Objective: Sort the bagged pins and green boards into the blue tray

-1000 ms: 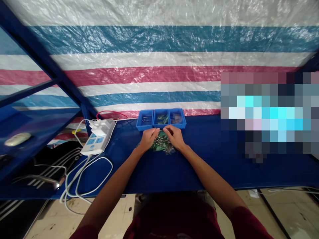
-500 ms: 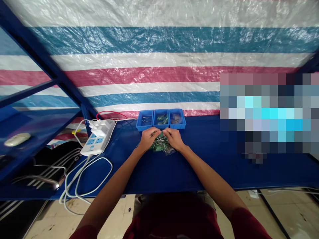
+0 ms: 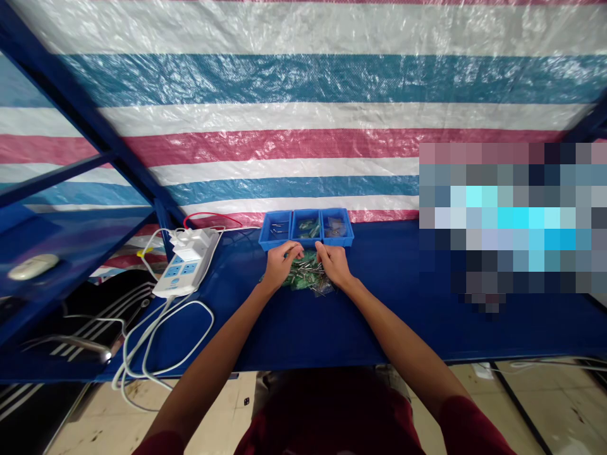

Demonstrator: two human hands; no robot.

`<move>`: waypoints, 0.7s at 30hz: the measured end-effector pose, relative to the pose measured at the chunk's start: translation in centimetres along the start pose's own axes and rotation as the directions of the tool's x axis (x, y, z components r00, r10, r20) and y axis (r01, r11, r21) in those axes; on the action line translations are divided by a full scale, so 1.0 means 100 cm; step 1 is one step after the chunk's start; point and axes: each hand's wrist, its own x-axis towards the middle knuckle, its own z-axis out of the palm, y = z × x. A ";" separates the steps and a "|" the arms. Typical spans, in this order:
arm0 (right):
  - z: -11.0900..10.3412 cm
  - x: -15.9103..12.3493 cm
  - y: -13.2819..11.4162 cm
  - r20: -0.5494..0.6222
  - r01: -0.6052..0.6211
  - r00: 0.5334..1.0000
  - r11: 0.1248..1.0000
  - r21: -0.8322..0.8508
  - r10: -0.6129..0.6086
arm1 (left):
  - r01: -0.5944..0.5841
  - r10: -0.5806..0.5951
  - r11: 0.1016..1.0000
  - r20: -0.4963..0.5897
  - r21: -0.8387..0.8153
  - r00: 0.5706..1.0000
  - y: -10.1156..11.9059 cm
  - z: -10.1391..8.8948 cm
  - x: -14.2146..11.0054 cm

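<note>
A pile of small green and metal parts lies on the blue table, just in front of three blue bins. My left hand rests on the pile's left side with its fingers curled. My right hand sits on the right side, fingers bent and pinched over the parts. What each hand holds is too small to make out. The bins hold a few small pieces each.
A white power strip with plugs and looping white cables lies left of the pile. A red wire runs behind it. A striped tarp forms the back wall. A pixelated patch covers the right side.
Both hands have drawn slightly apart over the pile, exposing more of the parts between them. The view has shifted down a little.
</note>
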 end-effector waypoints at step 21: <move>-0.001 0.001 -0.001 -0.080 0.014 0.997 0.999 -0.036 -0.017 | -0.140 0.142 0.975 0.000 0.174 0.990 -0.004 0.001 -0.002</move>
